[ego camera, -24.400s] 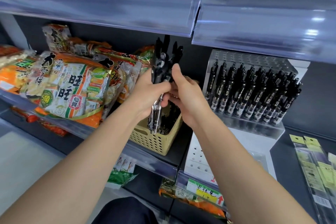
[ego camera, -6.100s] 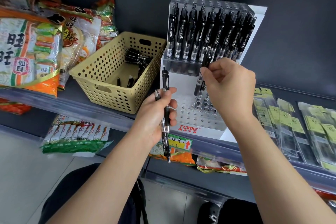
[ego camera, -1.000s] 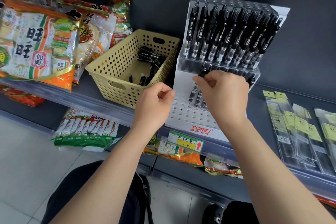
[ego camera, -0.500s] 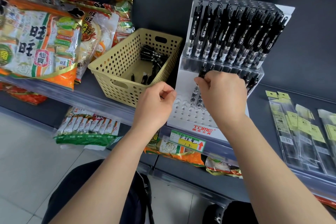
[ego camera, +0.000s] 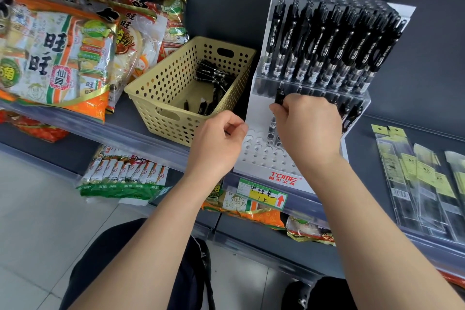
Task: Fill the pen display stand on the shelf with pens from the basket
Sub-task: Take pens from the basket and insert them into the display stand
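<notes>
A white tiered pen display stand (ego camera: 266,161) sits on the shelf. Its upper tier is packed with black pens (ego camera: 324,43); the lower tier holds a few pens on the right and bare holes at the front. My right hand (ego camera: 308,126) pinches the top of a black pen (ego camera: 278,94) standing upright over the lower tier's holes. My left hand (ego camera: 217,142) hovers beside the stand's front left corner with fingers curled and nothing in it. The yellow perforated basket (ego camera: 156,98) to the left holds several black pens (ego camera: 214,78).
Bags of rice crackers (ego camera: 57,53) crowd the shelf left of the basket. Flat packaged refills (ego camera: 422,184) lie on the shelf at the right. A price label (ego camera: 261,195) hangs on the shelf edge, with snack packets (ego camera: 123,178) on the shelf below.
My right hand has kept its pinch on the pen at the lower tier and shifted slightly. My left hand stays curled with nothing in it beside the stand; 6 s ago it held pens.
</notes>
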Motion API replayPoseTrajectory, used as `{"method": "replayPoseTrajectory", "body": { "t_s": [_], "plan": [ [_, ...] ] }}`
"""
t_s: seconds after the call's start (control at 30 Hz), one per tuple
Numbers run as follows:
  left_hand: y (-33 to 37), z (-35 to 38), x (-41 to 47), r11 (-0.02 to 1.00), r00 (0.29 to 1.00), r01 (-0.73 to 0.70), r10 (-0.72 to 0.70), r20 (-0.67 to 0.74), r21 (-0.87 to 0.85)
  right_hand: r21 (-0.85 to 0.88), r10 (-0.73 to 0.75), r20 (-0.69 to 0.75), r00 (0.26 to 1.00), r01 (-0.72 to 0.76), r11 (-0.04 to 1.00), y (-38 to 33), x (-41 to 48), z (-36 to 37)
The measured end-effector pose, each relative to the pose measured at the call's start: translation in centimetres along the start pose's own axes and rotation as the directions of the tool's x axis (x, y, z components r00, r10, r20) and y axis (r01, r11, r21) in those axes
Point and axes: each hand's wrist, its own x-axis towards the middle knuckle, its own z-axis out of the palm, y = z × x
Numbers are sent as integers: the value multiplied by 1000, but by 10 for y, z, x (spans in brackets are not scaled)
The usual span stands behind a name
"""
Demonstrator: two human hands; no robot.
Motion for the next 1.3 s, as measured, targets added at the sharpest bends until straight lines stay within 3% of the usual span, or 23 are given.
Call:
{"method": "replayPoseTrajectory", "body": {
  "t_s": [0.6,0.77,0.9,1.03,1.1,1.17,1.23,1.3],
  "plan": [
    [4,-4,-2,1000,1000,-3,3,4,-17,17,91,117,989,-93,995,4,-5,10],
    [12,-14,1,999,999,-34,34,-1,-29,171,-78,-22,997,80,982,-14,-2,5],
    [21,-39,20,999,997,-28,26,-70,-22,291,-243,-21,970,238,926,-33,1,21],
    [22,-62,71,983,991,-14,38,-128,183,379,-302,-41,952,294,877,-39,4,36],
    [15,-64,103,890,998,60,-44,-45,452,390,-296,-2,955,274,879,-41,7,41],
    [8,-59,126,690,971,73,-215,107,720,397,-289,14,957,260,880,-43,9,43],
    [5,-49,132,499,885,-1,-402,233,866,403,-289,17,957,258,878,-44,11,42],
    [6,-40,130,397,783,-85,-541,308,914,418,-289,30,957,251,873,-43,11,40]
  ]
}}
